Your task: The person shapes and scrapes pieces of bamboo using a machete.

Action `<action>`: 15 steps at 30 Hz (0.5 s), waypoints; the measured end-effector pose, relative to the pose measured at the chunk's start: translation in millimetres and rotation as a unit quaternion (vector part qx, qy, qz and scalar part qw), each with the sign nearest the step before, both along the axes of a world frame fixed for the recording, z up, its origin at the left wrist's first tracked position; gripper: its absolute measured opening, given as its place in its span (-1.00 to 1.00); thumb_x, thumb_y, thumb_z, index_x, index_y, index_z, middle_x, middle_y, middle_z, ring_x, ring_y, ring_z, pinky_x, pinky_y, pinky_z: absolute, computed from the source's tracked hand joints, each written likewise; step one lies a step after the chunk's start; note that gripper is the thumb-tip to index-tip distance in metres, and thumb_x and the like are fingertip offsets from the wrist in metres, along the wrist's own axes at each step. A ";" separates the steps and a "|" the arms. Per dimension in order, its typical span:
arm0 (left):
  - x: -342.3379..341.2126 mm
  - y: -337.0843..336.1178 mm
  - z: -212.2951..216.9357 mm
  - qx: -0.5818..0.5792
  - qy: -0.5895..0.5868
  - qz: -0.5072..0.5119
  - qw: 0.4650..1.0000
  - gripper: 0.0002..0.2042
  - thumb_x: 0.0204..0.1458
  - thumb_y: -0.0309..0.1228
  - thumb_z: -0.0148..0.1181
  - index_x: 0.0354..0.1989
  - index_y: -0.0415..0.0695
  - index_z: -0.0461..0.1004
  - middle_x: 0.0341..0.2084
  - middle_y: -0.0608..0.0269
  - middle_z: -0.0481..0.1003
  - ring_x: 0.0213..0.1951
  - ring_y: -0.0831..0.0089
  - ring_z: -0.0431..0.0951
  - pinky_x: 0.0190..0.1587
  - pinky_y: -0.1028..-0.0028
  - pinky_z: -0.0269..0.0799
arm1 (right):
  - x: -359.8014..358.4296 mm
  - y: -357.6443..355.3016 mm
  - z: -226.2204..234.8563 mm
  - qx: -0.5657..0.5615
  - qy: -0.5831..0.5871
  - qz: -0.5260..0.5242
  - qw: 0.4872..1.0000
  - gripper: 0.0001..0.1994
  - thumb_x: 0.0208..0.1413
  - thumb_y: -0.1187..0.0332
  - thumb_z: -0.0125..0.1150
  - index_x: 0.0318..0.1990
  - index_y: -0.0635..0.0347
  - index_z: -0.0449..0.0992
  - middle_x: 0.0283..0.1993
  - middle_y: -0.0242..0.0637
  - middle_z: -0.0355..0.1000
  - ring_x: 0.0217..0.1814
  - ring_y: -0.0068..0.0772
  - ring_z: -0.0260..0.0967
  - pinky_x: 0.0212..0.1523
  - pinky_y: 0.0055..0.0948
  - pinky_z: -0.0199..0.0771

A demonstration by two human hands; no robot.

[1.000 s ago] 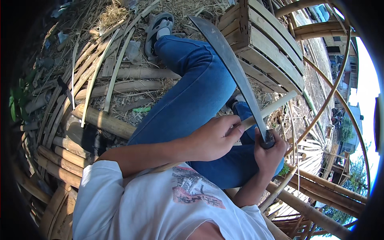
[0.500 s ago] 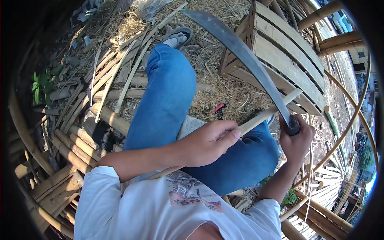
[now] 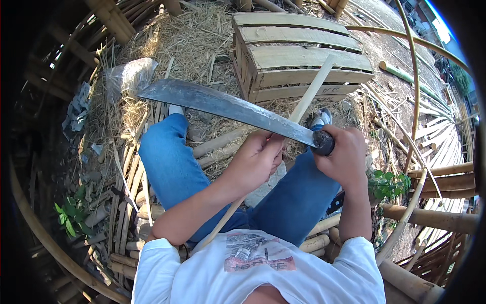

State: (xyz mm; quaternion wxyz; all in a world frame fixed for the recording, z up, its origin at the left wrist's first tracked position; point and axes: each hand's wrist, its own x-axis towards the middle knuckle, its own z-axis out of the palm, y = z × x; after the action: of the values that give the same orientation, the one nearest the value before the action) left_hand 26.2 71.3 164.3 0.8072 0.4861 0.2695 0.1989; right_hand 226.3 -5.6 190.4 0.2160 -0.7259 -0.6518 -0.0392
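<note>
The right hand is closed tight around the dark handle of a long knife, whose blade points up and to the left. The left hand is curled around a pale stick that crosses under the blade toward a wooden crate, standing on straw beyond the knees

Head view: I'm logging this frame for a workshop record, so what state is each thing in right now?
Long blade: bare, held level across the lap, tip pointing to the person's left.
Bamboo strip: slanted, passing under the blade.
Left hand: closed around the bamboo strip just below the blade.
Right hand: closed on the blade's dark handle.
Wooden crate: lying slats-up on straw.
Plastic bag: crumpled on the straw.
</note>
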 end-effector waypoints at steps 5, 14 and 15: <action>-14.5 10.2 5.7 0.023 0.031 0.060 0.997 -0.78 0.38 -0.23 -0.12 -0.29 -0.05 0.29 -0.71 0.52 0.13 -0.72 0.74 0.06 -0.70 0.62 -0.11 | -35.4 11.7 -0.6 0.003 0.000 -0.022 1.000 -0.81 -0.38 0.33 0.28 -0.48 0.11 0.56 -0.61 -0.08 0.39 -0.46 0.11 0.37 -0.36 -0.05 0.36; -58.9 3.8 -43.3 -0.051 -0.001 0.071 0.996 -0.75 0.41 -0.20 -0.21 -0.28 -0.04 0.29 -0.72 0.52 0.11 -0.75 0.75 0.01 -0.75 0.65 -0.14 | -41.2 49.9 -27.6 0.031 -0.058 -0.061 0.996 -0.85 -0.28 0.31 0.26 -0.50 0.12 0.57 -0.55 -0.05 0.46 -0.40 0.07 0.48 -0.29 -0.03 0.51; -61.5 5.7 -47.8 -0.048 0.006 0.065 0.997 -0.75 0.41 -0.20 -0.21 -0.28 -0.04 0.29 -0.72 0.52 0.11 -0.75 0.75 0.01 -0.75 0.65 -0.14 | -43.3 50.4 -28.8 0.032 -0.051 -0.067 0.996 -0.85 -0.28 0.31 0.26 -0.50 0.12 0.57 -0.55 -0.05 0.46 -0.40 0.07 0.48 -0.29 -0.03 0.51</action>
State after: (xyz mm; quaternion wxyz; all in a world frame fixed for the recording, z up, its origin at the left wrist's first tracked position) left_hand -35.3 77.0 116.5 0.8137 0.4291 0.3142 0.2347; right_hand 183.0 44.9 161.6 0.2024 -0.7579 -0.6100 -0.1118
